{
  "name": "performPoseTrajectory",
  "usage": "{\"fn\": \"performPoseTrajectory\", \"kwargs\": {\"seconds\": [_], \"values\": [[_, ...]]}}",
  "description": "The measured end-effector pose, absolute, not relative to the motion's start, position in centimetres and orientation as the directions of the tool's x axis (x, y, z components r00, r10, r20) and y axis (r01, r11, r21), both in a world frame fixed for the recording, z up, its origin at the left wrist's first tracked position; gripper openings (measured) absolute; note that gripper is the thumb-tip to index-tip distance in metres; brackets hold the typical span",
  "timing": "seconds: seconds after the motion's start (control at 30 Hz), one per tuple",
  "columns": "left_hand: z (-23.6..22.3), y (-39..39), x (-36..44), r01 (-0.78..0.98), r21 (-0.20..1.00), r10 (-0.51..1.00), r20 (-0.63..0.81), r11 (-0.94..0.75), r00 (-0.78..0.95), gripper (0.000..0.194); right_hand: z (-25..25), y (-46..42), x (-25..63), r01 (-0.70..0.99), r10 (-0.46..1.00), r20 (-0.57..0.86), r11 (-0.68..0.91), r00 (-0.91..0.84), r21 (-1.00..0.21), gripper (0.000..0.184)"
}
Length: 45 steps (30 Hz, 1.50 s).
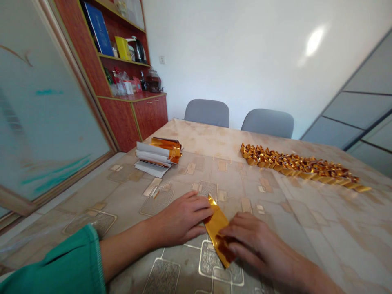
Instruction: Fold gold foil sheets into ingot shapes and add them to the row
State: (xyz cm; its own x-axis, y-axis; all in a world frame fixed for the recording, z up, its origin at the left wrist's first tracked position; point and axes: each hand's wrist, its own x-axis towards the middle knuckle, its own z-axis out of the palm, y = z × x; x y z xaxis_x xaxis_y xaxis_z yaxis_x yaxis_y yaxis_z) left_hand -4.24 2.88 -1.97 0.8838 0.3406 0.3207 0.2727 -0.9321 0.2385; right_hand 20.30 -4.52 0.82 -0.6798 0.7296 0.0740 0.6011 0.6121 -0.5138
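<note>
A strip of gold foil paper (pixel 218 221), which looks folded, lies slantwise on the patterned tablecloth in front of me. My left hand (pixel 188 216) grips its far left edge, fingers bent over the foil and thumb close to the side. At the nearer end, my right hand (pixel 257 241) has its fingers and thumb closed on the right edge, a little blurred. The foil's underside and the exact fingertip contact are hidden.
A stack of gold and white-backed paper sheets (pixel 157 157) lies at the back left. Several folded gold pieces (pixel 297 165) form long rows at the right. Beyond the table (pixel 211 141) stand two grey chairs (pixel 206 112) and a red cabinet (pixel 150 110).
</note>
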Motion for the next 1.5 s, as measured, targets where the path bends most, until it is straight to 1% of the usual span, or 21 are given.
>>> {"fn": "performPoseTrajectory", "kwargs": {"seconds": [0.07, 0.1, 0.23, 0.33, 0.5, 0.63, 0.77, 0.87, 0.93, 1.03, 1.13, 1.23, 1.3, 1.4, 1.5], "values": [[-2.0, 3.0, -4.3, 0.259, 0.24, 0.328, 0.324, -0.936, 0.887, 0.032, 0.2, -3.2, 19.8, 0.606, 0.738, 0.18, 0.647, -0.65, -0.462, 0.025], [-1.9, 3.0, -4.4, 0.252, 0.237, 0.321, 0.326, -0.938, 0.889, 0.031, -0.1, -2.5, 19.6, 0.618, 0.738, 0.21, 0.659, -0.641, -0.428, 0.026], [-1.8, 3.2, -4.6, 0.242, 0.222, 0.307, 0.334, -0.944, 0.891, 0.027, -1.5, -0.4, 18.8, 0.688, 0.735, 0.197, 0.678, -0.649, -0.26, 0.025], [-1.7, 3.2, -4.7, 0.234, 0.21, 0.295, 0.336, -0.949, 0.894, 0.025, -2.1, 0.2, 18.6, 0.721, 0.74, 0.204, 0.672, -0.641, -0.169, 0.026], [-1.8, 3.2, -5.0, 0.268, 0.175, 0.311, 0.303, -0.947, 0.901, 0.024, -2.2, 0.4, 18.5, 0.772, 0.768, 0.232, 0.628, -0.597, -0.093, 0.026], [-2.1, 3.7, -5.5, 0.349, 0.14, 0.375, 0.271, -0.927, 0.887, 0.023, -2.2, -0.1, 18.0, 0.822, 0.801, 0.252, 0.568, -0.543, -0.031, 0.028], [-2.8, 3.9, -5.7, 0.395, 0.142, 0.419, 0.298, -0.908, 0.858, 0.027, -2.3, -0.6, 17.5, 0.867, 0.831, 0.269, 0.498, -0.487, 0.029, 0.024], [-3.2, 3.5, -5.5, 0.428, 0.137, 0.449, 0.325, -0.893, 0.832, 0.024, -2.4, -0.7, 17.1, 0.88, 0.838, 0.287, 0.472, -0.465, 0.048, 0.022], [-3.2, 3.0, -5.4, 0.456, 0.144, 0.476, 0.338, -0.878, 0.812, 0.023, -2.5, -0.7, 17.0, 0.885, 0.84, 0.298, 0.463, -0.454, 0.045, 0.021], [-2.6, 2.4, -5.5, 0.484, 0.213, 0.528, 0.318, -0.849, 0.787, 0.023, -2.7, -0.6, 17.1, 0.89, 0.844, 0.31, 0.456, -0.437, 0.014, 0.021], [-1.9, 2.4, -5.9, 0.488, 0.289, 0.561, 0.29, -0.824, 0.775, 0.025, -2.9, -0.5, 17.6, 0.89, 0.852, 0.315, 0.454, -0.419, -0.044, 0.02], [-1.9, 2.7, -6.2, 0.444, 0.349, 0.544, 0.282, -0.825, 0.79, 0.027, -2.7, -0.7, 18.0, 0.864, 0.839, 0.334, 0.489, -0.429, -0.121, 0.018], [-2.2, 2.7, -6.1, 0.425, 0.376, 0.539, 0.282, -0.823, 0.794, 0.026, -2.4, -1.1, 17.9, 0.783, 0.785, 0.36, 0.591, -0.504, -0.192, 0.019], [-2.6, 2.3, -5.7, 0.423, 0.394, 0.551, 0.306, -0.816, 0.777, 0.023, -1.9, -2.1, 17.0, 0.564, 0.638, 0.373, 0.77, -0.674, -0.298, 0.018], [-2.7, 1.9, -5.4, 0.415, 0.432, 0.567, 0.32, -0.8, 0.76, 0.023, -1.8, -2.6, 15.9, 0.436, 0.556, 0.33, 0.82, -0.763, -0.372, 0.017]]}}
